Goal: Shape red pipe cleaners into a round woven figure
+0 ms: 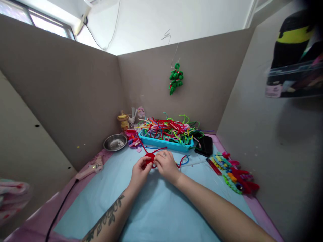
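Note:
Both hands meet over the blue table covering, working on a red pipe-cleaner piece (pixel 150 156) with loose red stems sticking out of it. My left hand (pixel 140 169) pinches its left and lower side between thumb and fingers. From the right, my right hand (pixel 166 164) closes on the same piece, its fingers bent and covering part of it. One red stem reaches up and left, and another runs right behind the knuckles. Right of the right hand lies a bent blue pipe cleaner (pixel 186 161), beside a curled red end.
A blue tray (pixel 166 144) heaped with coloured pipe cleaners stands behind the hands. Left are a metal bowl (pixel 115 143) and a corded glue gun (pixel 91 169). Right lie a black phone-like object (pixel 205 146), a red tool (pixel 213 166) and colourful finished pieces (pixel 233 174). Grey partitions surround the table.

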The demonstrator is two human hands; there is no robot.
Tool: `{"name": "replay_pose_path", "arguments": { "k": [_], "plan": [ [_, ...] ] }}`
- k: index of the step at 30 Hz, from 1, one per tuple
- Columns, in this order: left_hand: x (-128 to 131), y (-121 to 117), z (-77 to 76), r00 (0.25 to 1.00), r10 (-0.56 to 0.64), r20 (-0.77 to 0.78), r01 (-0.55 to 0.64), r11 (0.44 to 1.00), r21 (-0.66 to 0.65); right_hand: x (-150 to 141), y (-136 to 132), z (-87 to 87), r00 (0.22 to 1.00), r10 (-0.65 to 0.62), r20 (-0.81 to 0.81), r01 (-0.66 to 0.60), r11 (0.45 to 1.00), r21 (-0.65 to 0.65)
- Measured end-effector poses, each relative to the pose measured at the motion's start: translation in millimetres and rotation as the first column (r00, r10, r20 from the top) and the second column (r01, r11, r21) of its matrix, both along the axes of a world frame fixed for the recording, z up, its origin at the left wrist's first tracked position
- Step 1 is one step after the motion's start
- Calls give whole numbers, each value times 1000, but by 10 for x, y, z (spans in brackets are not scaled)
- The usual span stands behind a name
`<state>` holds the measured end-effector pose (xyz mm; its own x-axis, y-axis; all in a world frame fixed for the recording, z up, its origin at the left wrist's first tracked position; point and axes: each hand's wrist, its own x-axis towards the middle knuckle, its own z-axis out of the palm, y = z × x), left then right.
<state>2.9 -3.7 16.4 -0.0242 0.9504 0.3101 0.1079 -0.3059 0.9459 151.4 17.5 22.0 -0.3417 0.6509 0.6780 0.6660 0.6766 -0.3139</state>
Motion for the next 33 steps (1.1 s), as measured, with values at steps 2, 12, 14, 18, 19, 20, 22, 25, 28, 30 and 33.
{"name": "replay_pose_path", "arguments": {
  "k": [2,12,14,18,19,20,22,25,28,30,33],
  "plan": [
    [9,-30,10,990,81,-117,-70,993,90,-34,24,13,996,-27,-85,16,992,-128],
    [-40,36,18,998,42,40,-42,999,1,5,82,-5,967,131,-219,-173,967,-186],
    [-43,52,-2,998,36,56,-36,999,-8,4,92,-10,960,118,-253,-167,969,-182],
    [-48,64,-34,997,20,74,-19,1000,-14,16,127,-22,927,68,-369,-162,960,-228],
    [-50,63,-36,997,13,77,-12,1000,-17,24,138,-23,914,60,-400,-168,956,-241],
    [-52,61,-36,997,3,78,-1,1000,-21,35,148,-23,902,53,-429,-176,951,-252],
    [-54,54,-34,997,-22,71,23,999,-26,57,166,-18,881,50,-471,-196,944,-267],
    [-58,47,-37,997,-54,47,56,998,-23,85,192,-7,872,68,-484,-227,934,-277],
    [-68,52,-46,997,-63,34,64,998,-20,101,225,-4,887,95,-452,-257,915,-312],
    [-77,59,-48,997,-64,34,64,998,-8,107,247,-9,896,118,-428,-283,894,-347],
    [-85,61,-41,997,-64,42,63,998,23,107,266,-23,899,132,-418,-302,879,-370]
  ]
}}
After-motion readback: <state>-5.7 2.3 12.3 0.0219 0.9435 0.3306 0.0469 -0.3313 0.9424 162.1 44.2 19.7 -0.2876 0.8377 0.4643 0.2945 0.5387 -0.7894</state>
